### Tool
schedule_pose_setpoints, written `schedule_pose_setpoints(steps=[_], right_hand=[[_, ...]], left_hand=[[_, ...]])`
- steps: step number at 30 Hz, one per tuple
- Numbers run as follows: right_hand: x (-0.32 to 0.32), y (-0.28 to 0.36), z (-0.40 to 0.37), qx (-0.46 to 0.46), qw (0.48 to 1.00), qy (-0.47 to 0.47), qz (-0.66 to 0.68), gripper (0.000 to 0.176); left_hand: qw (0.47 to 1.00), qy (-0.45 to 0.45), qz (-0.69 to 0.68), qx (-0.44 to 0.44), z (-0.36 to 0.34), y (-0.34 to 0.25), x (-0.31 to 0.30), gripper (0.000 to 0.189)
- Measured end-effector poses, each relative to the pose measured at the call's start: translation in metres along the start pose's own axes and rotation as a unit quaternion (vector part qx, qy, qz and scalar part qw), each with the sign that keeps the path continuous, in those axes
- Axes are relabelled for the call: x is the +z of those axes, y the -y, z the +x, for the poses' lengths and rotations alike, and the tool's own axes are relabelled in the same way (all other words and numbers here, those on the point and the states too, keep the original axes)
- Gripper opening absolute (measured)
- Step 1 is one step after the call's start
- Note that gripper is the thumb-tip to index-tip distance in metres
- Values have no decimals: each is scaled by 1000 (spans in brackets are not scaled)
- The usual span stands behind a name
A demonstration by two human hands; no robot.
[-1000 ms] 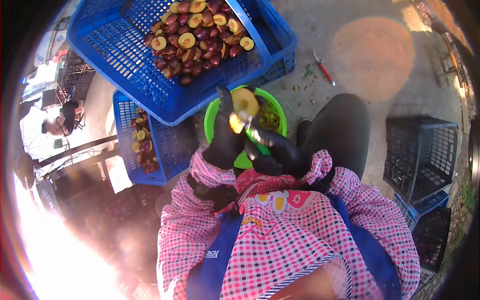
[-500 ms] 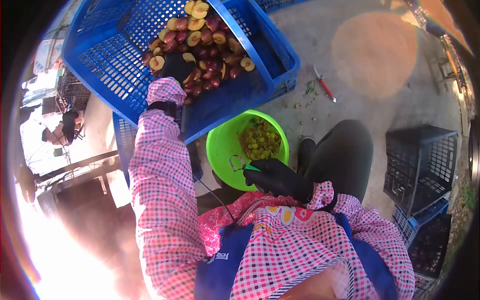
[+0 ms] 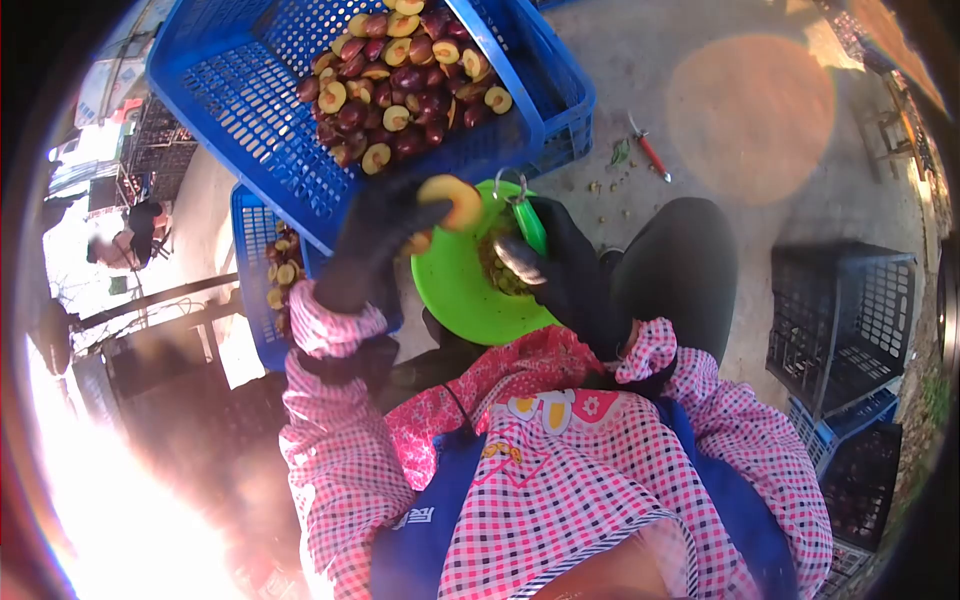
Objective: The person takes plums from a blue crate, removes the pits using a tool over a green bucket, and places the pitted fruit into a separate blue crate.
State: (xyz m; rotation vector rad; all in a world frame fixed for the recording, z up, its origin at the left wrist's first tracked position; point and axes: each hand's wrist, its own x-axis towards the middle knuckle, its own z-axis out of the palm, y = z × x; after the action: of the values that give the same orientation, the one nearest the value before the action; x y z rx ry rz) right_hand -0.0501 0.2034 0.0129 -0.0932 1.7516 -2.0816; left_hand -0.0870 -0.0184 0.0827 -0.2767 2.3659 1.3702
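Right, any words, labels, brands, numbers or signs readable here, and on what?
Nothing legible.
Blue cloth: white marks like lettering, too small and blurred to read.
Checked apron: printed pictures, no readable words.
Blue crate: no lettering visible.
Green handle: no lettering visible.

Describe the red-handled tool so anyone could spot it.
Find the large blue crate of halved plums. On the floor right of it, beside a green leaf, lies the tool. Its handle is red; the right hand holds a green-handled one.
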Motion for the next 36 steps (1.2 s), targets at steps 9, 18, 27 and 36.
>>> schedule_pose_setpoints(steps=[9, 18, 27, 36], right_hand=[[4, -7, -20, -18, 971, -11, -238, 46], [5, -28, -19, -100, 957, 58, -265, 38], [-2, -17, -13, 44, 946, 240, -213, 34], [-7, -4, -7, 150, 927, 307, -152, 40]], left_hand=[[868, -8, -495, -37, -42, 59, 101, 45], [891, -45, -452, 22, -52, 56, 98, 47], [941, -61, -330, 45, -45, 73, 93, 51], [952, 42, -303, 17, -35, 78, 77, 56]])
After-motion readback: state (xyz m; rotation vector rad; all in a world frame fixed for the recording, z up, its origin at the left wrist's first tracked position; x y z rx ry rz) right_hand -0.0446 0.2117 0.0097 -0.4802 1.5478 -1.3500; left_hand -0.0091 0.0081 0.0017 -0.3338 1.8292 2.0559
